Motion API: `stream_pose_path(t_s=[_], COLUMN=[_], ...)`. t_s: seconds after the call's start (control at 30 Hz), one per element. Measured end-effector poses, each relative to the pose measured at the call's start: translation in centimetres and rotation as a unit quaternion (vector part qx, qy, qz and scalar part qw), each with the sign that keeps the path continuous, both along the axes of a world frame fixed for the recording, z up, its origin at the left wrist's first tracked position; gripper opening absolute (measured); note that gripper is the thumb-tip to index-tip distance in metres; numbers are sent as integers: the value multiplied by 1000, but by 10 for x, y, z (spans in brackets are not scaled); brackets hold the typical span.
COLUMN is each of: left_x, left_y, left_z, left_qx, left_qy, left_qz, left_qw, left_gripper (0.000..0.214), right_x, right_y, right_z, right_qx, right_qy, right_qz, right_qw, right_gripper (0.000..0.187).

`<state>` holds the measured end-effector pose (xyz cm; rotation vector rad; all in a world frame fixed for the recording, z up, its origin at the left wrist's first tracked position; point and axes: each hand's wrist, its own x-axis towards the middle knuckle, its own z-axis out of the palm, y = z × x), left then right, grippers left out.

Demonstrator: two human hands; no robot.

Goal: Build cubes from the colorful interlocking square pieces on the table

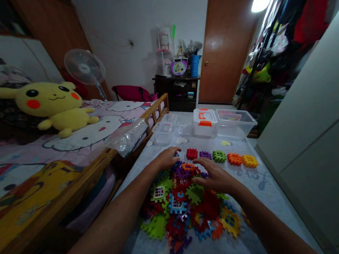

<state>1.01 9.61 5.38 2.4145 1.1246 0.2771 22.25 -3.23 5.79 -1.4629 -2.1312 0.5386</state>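
A heap of colourful toothed plastic building pieces point(177, 203) lies on the cloth-covered table. At its far left side is my left hand point(167, 158), thumb and fingers apart beside a small blue piece point(176, 155); I see no clear grip on it. My right hand point(212, 175) reaches over the heap's right side with fingers spread, near an orange piece point(188, 166) and a green square point(195, 193). Beyond the hands stand assembled blocks in a row: red point(192, 153), purple point(205, 154), green point(219, 156), orange point(234, 159) and yellow point(249, 160).
Clear plastic boxes, one lidded box with orange clips point(206, 129) and one open bin point(235, 122), line the table's far end. A wooden bed rail point(106, 160) runs along the left, with a plastic bag point(129, 135) on it. A white cabinet point(316, 140) borders the right.
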Motion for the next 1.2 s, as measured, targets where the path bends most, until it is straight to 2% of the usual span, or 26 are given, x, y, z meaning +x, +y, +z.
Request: stream_pose_path(t_s=[0.13, 0.23, 0.37, 0.5, 0.57, 0.67, 0.77, 0.83, 0.9, 0.97, 1.07, 1.2], left_x=[1, -4, -18, -37, -47, -57, -59, -57, -53, -50, -49, -52], left_y=[-14, -27, -44, -73, -96, -138, -174, -189, -195, -195, -190, -187], left_z=[0, -5, -12, -8, -5, -5, -14, -23, -31, -36, -37, -37], left_qx=[17, 24, 2, 53, 108, 191, 209, 217, 228, 241, 254, 256], left_qy=[-45, -104, -207, -197, -183, -125, -44, -12, 6, 16, 20, 17], left_qz=[4, 37, 53, 51, 33, -52, -135, -173, -187, -176, -152, -162], left_qw=[999, 994, 977, 978, 977, 972, 968, 961, 956, 954, 955, 953], left_gripper=[50, 59, 75, 69, 64, 80, 92, 92, 88, 80, 67, 56], right_x=[-27, -39, -47, -56, -62, -69, -73, -72, -69, -64, -56, -42], right_y=[38, 60, 79, 89, 92, 95, 95, 92, 89, 85, 78, 64], right_z=[5, 4, -2, -9, -13, -19, -23, -24, -24, -23, -21, -16], right_qx=[-11, -17, -67, -86, -86, -83, -76, -69, -63, -57, -50, -40], right_qy=[18, 40, -3, -43, -59, -89, -117, -131, -143, -153, -160, -157], right_qz=[50, 69, 59, 117, 123, 126, 121, 116, 113, 112, 108, 97], right_qw=[999, 997, 996, 988, 987, 985, 983, 982, 981, 980, 980, 982], right_gripper=[70, 78, 71, 63, 62, 58, 53, 51, 49, 48, 42, 38])
